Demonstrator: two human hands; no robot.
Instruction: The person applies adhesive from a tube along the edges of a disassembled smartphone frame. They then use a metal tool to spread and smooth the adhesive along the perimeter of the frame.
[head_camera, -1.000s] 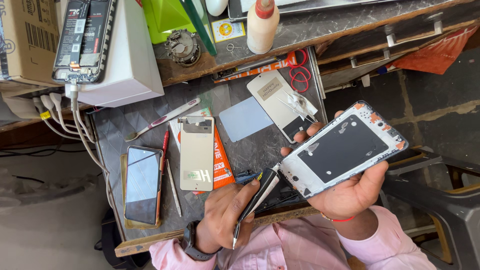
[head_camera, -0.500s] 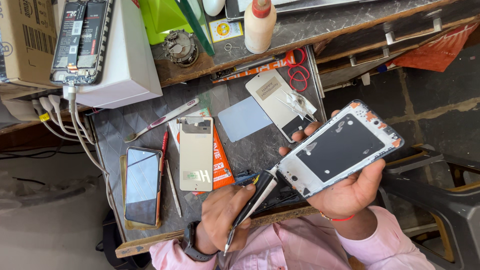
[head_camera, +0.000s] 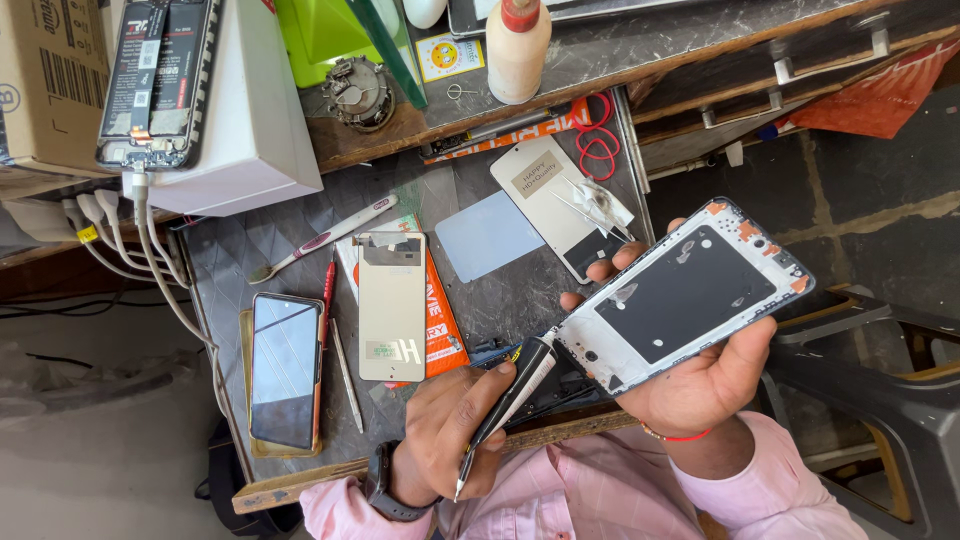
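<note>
My right hand (head_camera: 715, 385) holds a phone middle frame (head_camera: 690, 295) from below, its pale inner side with a dark rectangle facing up and tilted. My left hand (head_camera: 450, 425), with a dark watch on the wrist, grips a thin black-and-white pen-like tube (head_camera: 510, 400). The tube's upper end touches the frame's lower left corner. Both hands hover over the near edge of a dark work mat (head_camera: 500, 290).
On the mat lie a beige display panel (head_camera: 392, 305), a phone on a wooden tray (head_camera: 286, 368), a red pen (head_camera: 327, 290), a toothbrush (head_camera: 320, 240) and a second panel (head_camera: 560, 200). A bottle (head_camera: 517, 45), white box (head_camera: 255, 110) and opened phone (head_camera: 155, 80) sit behind.
The phone frame has shifted slightly left and down toward the tube, and the tube's upper end now meets its corner. Nothing on the mat has moved.
</note>
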